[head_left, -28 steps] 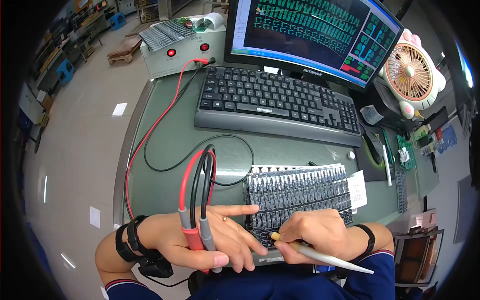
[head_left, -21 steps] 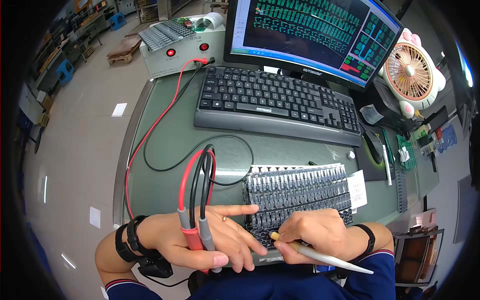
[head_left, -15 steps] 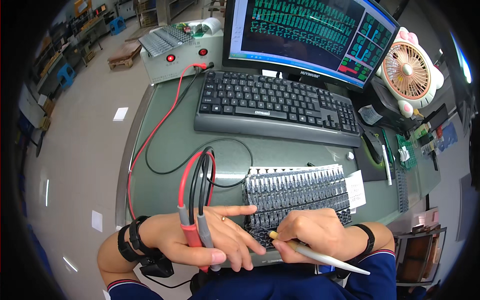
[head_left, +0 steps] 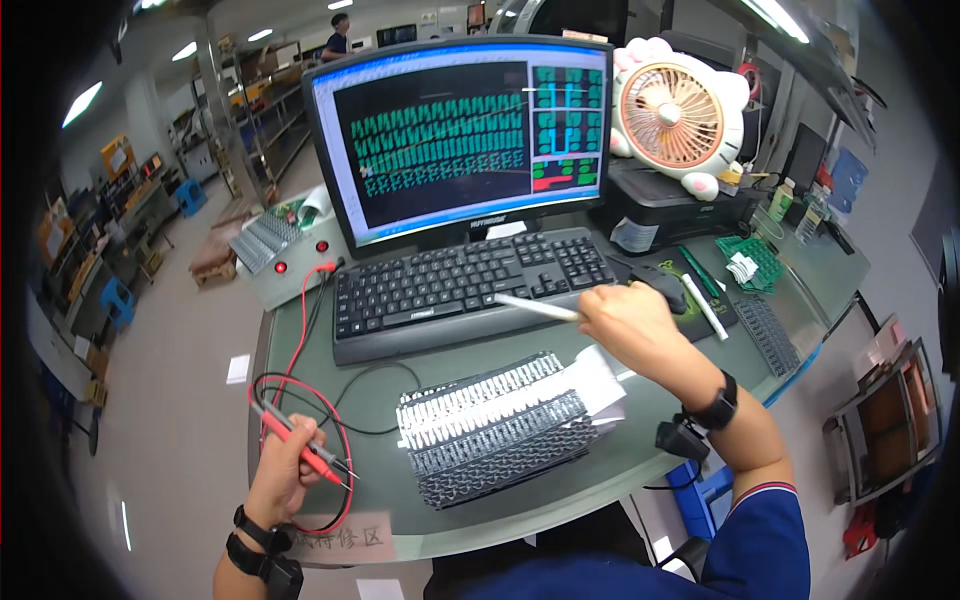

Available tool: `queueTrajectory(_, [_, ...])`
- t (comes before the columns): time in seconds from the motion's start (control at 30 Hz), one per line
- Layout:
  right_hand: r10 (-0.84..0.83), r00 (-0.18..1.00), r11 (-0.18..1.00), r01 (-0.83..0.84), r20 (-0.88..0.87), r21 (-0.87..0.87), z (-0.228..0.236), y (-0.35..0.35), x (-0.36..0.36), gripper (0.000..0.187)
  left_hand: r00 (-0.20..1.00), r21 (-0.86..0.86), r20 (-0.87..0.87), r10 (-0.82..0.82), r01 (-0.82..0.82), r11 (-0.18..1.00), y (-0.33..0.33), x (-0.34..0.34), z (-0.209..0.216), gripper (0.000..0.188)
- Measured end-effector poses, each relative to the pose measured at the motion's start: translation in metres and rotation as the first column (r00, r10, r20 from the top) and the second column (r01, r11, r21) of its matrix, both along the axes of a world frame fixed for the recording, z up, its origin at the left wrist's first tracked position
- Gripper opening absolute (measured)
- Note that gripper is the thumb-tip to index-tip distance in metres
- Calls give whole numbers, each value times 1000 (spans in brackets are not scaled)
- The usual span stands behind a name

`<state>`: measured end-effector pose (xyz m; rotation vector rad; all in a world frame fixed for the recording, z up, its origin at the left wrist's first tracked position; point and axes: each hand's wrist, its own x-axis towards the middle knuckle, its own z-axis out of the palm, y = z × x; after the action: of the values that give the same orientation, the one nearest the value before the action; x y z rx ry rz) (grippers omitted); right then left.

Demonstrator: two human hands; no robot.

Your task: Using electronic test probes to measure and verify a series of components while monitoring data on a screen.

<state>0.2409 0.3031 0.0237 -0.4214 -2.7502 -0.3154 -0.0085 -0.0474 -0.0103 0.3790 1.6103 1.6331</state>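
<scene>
In my left hand [head_left: 282,475], closed at the front left of the desk, are two test probes, one red [head_left: 312,455] and one grey [head_left: 277,412]. Their metal tips point right, apart from the boards. Closed around a slim white tapered stick [head_left: 538,307], my right hand [head_left: 628,318] hangs over the keyboard's right front edge. The stick's thin end points left across the keyboard [head_left: 440,290]; its other end is hidden in my fingers. Between my forearms lies a stack of grey circuit board panels [head_left: 490,430] with rows of small parts, a white paper slip [head_left: 597,385] at its right.
A monitor [head_left: 440,140] with a green board layout stands behind the keyboard. Right of it are a cat-shaped fan [head_left: 672,108] and a black printer [head_left: 655,200]. A mouse [head_left: 658,284] sits beyond my right hand. Red and black leads [head_left: 303,345] run to a white box [head_left: 275,290].
My hands have left the boards and moved apart. The left went left, now gripping the probes with tips rightward; the right rose toward the keyboard with the stick. The view has tilted up.
</scene>
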Motion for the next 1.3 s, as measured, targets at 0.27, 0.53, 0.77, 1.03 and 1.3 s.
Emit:
queueTrajectory(0.27, [-11, 999, 999, 10, -34, -39, -10, 13, 24, 18, 978, -37, 80, 192, -190, 981, -34, 5, -3, 27])
queueTrajectory(0.53, [681, 610, 98, -624, -405, -775, 39, -144, 75, 9, 922, -120, -255, 293, -330, 936, -68, -23, 27, 51])
queueTrajectory(0.77, [907, 252, -249, -329, -339, -911, -37, -287, 16, 31, 563, 523, -457, 689, -457, 720, -49, -102, 176, 37])
queueTrajectory(1.03, [475, 558, -865, 155, -680, -477, -41, -360, 8, 70, 423, 862, -131, 896, -398, 314, -146, -223, 274, 32])
queueTrajectory(1.3, [805, -275, -546, 5, -526, -838, -77, -371, -16, 38, -551, 700, -714, 432, -537, 471, -208, -297, 308, 40])
